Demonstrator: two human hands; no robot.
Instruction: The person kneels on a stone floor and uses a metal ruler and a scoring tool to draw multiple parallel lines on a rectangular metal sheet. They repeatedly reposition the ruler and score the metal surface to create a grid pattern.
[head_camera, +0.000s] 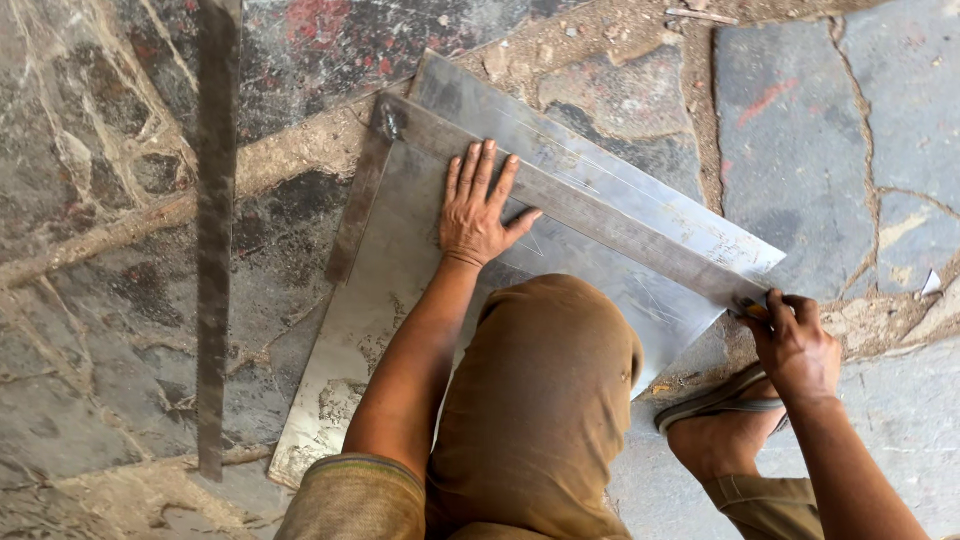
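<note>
- Nearest the camera, the person's bent knee (540, 400) in brown trousers rests over the lower edge of the metal sheet (380, 290), hiding part of it.
- To the right of the sheet's lower corner, a foot in a sandal (715, 405) stands on the stone floor (820, 130).
- The right hand (795, 345) is just above that foot, at the sheet's right corner; its fingers are curled tight around a small scribing tool (752, 310), whose tip touches the end of the steel square.
- The left hand (480, 210) lies flat and open near the middle of the sheet, fingers spread, pressing on the long blade of the steel square (570, 205); it grips nothing.
- The square's long blade crosses the sheet diagonally from its upper left corner to the right corner; its shorter arm runs down along the sheet's left edge.
- The sheet itself lies flat on the floor, tilted, with a strip of it showing beyond the blade.
- Well to the left of the sheet, a long dark flat bar (213, 240) lies on the floor.
</note>
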